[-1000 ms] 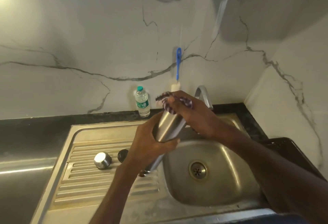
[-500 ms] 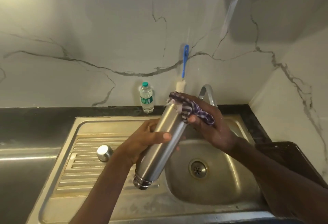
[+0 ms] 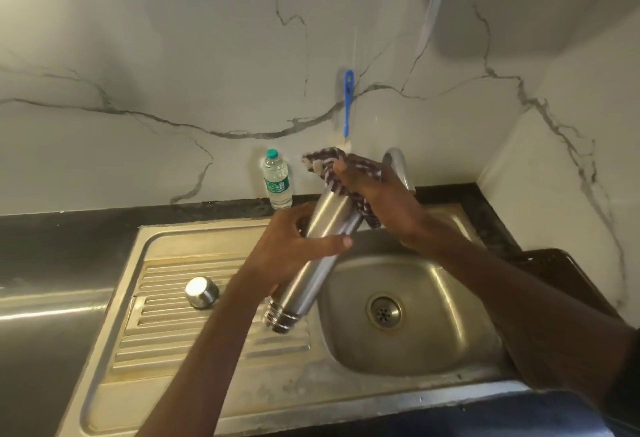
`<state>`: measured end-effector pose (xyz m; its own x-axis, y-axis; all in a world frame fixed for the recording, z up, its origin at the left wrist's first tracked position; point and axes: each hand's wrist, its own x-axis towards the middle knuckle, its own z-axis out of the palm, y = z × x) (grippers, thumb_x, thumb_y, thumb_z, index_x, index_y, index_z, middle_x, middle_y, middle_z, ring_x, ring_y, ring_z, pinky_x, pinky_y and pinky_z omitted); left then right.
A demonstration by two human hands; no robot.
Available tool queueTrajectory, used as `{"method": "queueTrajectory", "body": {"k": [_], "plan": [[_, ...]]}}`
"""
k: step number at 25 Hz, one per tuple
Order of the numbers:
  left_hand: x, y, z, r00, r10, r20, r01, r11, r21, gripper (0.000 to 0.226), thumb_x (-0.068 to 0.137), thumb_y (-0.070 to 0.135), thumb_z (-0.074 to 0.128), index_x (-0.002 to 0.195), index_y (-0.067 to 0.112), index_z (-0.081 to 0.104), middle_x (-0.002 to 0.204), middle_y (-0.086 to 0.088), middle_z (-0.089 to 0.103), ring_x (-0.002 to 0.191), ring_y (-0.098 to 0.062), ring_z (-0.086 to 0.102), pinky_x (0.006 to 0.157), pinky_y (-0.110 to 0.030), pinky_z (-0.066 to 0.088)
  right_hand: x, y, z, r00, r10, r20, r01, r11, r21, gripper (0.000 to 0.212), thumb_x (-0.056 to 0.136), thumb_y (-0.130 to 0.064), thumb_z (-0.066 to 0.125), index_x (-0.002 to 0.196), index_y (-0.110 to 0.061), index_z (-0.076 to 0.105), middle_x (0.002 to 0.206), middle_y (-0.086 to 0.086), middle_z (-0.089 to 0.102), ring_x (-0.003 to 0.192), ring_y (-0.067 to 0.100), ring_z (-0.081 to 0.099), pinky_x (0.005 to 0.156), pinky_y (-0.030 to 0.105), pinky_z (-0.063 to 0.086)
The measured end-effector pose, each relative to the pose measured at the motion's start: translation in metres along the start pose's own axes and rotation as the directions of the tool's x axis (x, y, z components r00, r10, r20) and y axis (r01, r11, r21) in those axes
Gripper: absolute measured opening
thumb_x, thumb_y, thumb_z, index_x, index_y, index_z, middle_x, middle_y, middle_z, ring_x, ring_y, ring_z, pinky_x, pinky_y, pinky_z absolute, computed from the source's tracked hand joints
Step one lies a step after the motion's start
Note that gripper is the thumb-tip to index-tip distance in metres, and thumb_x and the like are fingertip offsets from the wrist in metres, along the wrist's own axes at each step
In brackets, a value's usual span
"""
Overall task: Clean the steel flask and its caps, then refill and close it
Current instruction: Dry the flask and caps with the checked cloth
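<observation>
A: From the head view, where is the steel flask (image 3: 313, 263)?

B: Held tilted above the sink (image 3: 450, 339), its threaded end low over the ribbed drainboard (image 3: 166, 325), its other end raised toward the tap (image 3: 396, 166).

A: And the hands?

B: The left hand (image 3: 294, 249) grips the flask around its middle, thumb lying across the front of the barrel. The right hand (image 3: 381, 201) presses a checked cloth (image 3: 332, 166) over the flask's raised end, fingers curled round the cloth and the flask top together.

A: Any caps visible?

B: One steel cap (image 3: 201, 291) sits on the drainboard, left of the left forearm and well apart from the flask. I cannot tell whether another lies behind the arm.

A: What else stands around?

B: A small plastic water bottle (image 3: 276, 178) with a green top stands upright on the dark surface (image 3: 69, 228) against the marble wall, just beside the cloth's left edge in the picture. A blue-handled brush (image 3: 347, 100) hangs on the wall above the tap. The drain (image 3: 384, 310) shows in the basin's floor.
</observation>
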<state>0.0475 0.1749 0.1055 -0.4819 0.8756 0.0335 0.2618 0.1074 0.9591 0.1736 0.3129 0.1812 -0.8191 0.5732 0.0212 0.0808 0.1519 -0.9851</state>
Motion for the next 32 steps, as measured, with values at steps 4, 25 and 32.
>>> {"method": "queueTrajectory", "body": {"k": [4,25,32], "plan": [[-0.013,-0.015,0.020,0.977,-0.185,0.110,0.214,0.775,-0.594,0.066,0.079,0.038,0.084,0.129,0.001,0.065,0.116,-0.030,0.071,0.099,-0.044,0.073,0.081,-0.046,0.062,-0.004,0.026,-0.004,0.997,-0.077,-0.008,0.076,0.963,0.259,0.038,0.100,-0.034,0.054,0.127,-0.010,0.068,0.119,0.015,0.072,0.115,0.037,0.067,0.097,0.054,0.055],[0.026,0.013,0.065,0.594,-0.654,-0.469,-0.124,0.501,-0.856,0.064,0.088,0.039,0.083,0.131,0.010,0.046,0.107,-0.013,0.069,0.072,-0.019,0.076,0.065,-0.038,0.065,-0.064,0.087,0.059,0.815,0.106,-0.570,-0.139,0.990,-0.015,0.034,0.103,-0.049,0.051,0.118,-0.024,0.069,0.101,0.000,0.070,0.087,0.009,0.068,0.072,0.031,0.054],[-0.007,0.013,0.063,0.783,-0.503,-0.366,-0.073,0.511,-0.857,0.073,0.082,0.043,0.081,0.144,0.019,0.053,0.129,-0.012,0.070,0.115,-0.029,0.072,0.096,-0.051,0.060,-0.053,0.098,0.027,0.802,0.165,-0.574,-0.136,0.986,0.093,0.035,0.102,-0.051,0.055,0.110,-0.021,0.071,0.096,0.005,0.075,0.076,0.020,0.073,0.067,0.039,0.062]]}}
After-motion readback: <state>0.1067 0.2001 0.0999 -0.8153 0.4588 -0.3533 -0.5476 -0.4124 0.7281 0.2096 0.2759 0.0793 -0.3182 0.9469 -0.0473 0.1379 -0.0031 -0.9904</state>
